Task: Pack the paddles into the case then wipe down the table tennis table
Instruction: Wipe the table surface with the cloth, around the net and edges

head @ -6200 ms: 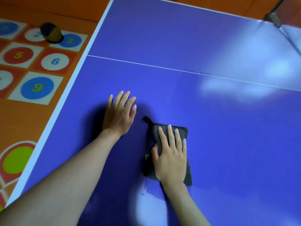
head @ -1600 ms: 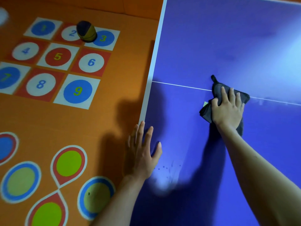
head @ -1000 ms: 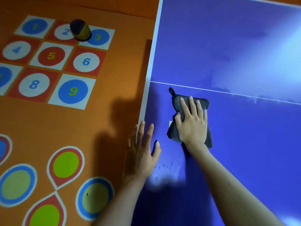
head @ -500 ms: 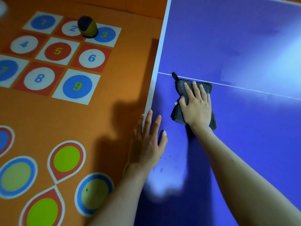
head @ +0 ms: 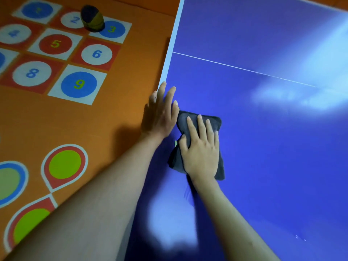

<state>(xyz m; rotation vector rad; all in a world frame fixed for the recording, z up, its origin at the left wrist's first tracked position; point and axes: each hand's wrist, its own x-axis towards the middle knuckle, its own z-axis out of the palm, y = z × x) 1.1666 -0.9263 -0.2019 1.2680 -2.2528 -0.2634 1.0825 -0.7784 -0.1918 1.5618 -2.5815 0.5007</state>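
1. Right hand point(head: 202, 153) lies flat on the folded dark grey microfibre cloth point(head: 197, 146), fingers point(head: 200, 127) straight and pressing it onto the blue table tennis tabletop point(head: 263, 138); nothing is curled round it.
2. Left hand point(head: 161, 113) rests flat on the tabletop's white left edge stripe point(head: 172, 44), fingers extended and relaxed, holding nothing; it looks like a brace.
3. The cloth sits directly under the right palm, just right of the left hand, its far-left corner touching or nearly touching that hand's thumb side.
4. The cloth's long axis runs near-to-far, roughly along the right forearm, so the right hand is plainly the one to drive it.
5. Unwiped-looking blue stretches away to the right and beyond the thin white centre line point(head: 244, 69); my read is the next stroke heads that way.
6. Count: one cloth, two hands, one tabletop. No paddles or case in view, so packing can't be checked from here.
7. On the orange numbered play mat point(head: 113, 119) at far left, one dark, yellow-banded rounded object point(head: 92, 18), too blurred to name.
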